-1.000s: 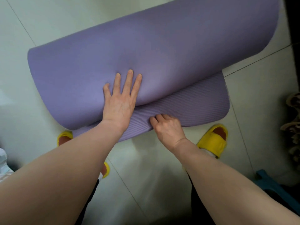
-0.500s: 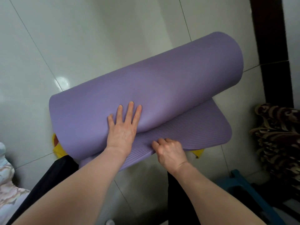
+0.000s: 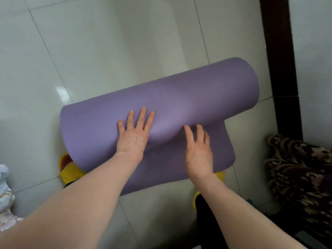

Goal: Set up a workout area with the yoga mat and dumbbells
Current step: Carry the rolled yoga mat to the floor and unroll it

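Fingers (image 3: 142, 117) of left hand (image 3: 133, 139), head view: straight, spread, pressed flat on the near flank of the rolled yoga mat (image 3: 179, 97), palm down, grasping nothing.

Right hand (image 3: 197, 155), same view: loosely extended over the unrolled loose end (image 3: 222, 155), fingertips aimed at the crease where roll meets flat sheet. Holding nothing. Blurred, so contact with the sheet cannot be told.

Yoga mat: purple, mostly rolled, lying on the tiled floor (image 3: 107, 51). Long axis from lower left to upper right, crosswise to both forearms. Loose end flat on the floor on the person's side, partly over the yellow slippers (image 3: 70, 172).

Key relation: roll directly ahead of both sets of fingertips, on the far side from the body. Left hand already on the roll, right hand nearer the flat sheet. Bare tile beyond the roll.

Judged step: unrolling, early. Likely call for a push away from the body, square to the long axis, with the loose end kept down.

Patterned fabric (image 3: 301, 177) at right edge, near the roll's far end. No dumbbells in view.
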